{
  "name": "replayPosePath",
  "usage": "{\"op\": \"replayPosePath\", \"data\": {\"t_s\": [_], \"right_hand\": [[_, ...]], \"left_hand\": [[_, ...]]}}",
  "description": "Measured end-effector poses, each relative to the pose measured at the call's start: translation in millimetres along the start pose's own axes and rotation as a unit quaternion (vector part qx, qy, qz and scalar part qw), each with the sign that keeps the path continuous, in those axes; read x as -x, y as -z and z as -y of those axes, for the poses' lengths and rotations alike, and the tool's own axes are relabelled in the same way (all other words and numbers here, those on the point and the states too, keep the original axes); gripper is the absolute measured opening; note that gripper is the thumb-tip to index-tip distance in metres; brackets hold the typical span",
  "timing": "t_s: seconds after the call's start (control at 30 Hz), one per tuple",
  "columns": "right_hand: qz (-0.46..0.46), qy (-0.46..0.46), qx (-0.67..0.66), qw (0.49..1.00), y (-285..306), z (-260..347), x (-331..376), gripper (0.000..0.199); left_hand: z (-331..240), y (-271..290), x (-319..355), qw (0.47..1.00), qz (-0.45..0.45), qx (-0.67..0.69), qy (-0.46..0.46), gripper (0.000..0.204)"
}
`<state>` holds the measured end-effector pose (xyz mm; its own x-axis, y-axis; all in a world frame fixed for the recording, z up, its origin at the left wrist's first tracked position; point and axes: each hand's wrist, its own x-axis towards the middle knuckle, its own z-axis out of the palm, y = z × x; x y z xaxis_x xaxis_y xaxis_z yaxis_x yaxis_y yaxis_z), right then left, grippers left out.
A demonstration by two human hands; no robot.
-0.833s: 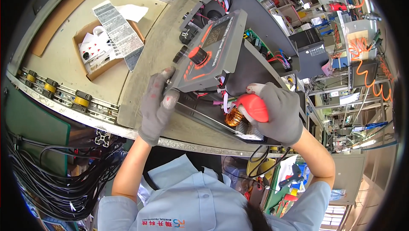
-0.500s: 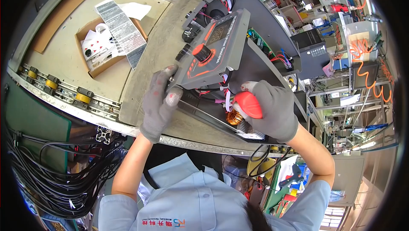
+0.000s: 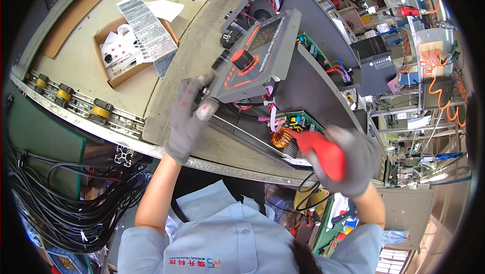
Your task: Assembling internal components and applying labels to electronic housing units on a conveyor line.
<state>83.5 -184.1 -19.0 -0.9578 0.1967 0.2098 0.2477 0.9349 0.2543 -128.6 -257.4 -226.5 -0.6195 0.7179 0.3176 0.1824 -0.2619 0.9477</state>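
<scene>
- The right hand (image 3: pixel 356 160) had just drawn back from the casing (image 3: pixel 316 87) toward the bench's near edge, blurred by motion; its fingers were curled closed around a red tool (image 3: pixel 331 158).
- That tool, earlier over the casing's near end, now slanted beside it, its narrower end toward the coil; whether they touched could not be told.
- The copper coil (image 3: pixel 281 136) and the green circuit board (image 3: pixel 303 119), mostly covered in the earlier frame, now showed; judging by this, the stroke inside had paused or ended.
- The left hand (image 3: pixel 186 122) had stayed at the near left corner of the control panel (image 3: pixel 262 57), thumb and forefinger parted; whether they pinched anything could not be told.
- The panel leaned tilted over the casing, which sat toward the right side of the bench (image 3: pixel 194 54).
- Farther left, the carton (image 3: pixel 124 79) lay slightly rightward in view, as did the panel, probably because the head had turned.
</scene>
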Motion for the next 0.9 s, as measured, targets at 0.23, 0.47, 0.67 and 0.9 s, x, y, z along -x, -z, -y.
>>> {"op": "replayPosePath", "data": {"t_s": [0.23,0.47,0.67,0.9], "right_hand": [[-0.127,0.049,0.02,0.99,-26,19,69,0.051],[-0.103,0.021,0.018,0.994,-67,2,59,0.049],[-0.116,0.02,0.036,0.992,-64,-3,52,0.049],[-0.073,0.013,0.018,0.997,-53,-4,48,0.049]], "left_hand": [[-19,-11,-20,0.999,-0.007,-0.033,0.011,0.049],[-32,-18,-25,0.998,-0.01,-0.018,0.052,0.045],[-39,-19,-29,0.997,-0.005,-0.028,0.072,0.044],[-54,-19,-36,0.991,0.02,-0.016,0.134,0.048]]}}
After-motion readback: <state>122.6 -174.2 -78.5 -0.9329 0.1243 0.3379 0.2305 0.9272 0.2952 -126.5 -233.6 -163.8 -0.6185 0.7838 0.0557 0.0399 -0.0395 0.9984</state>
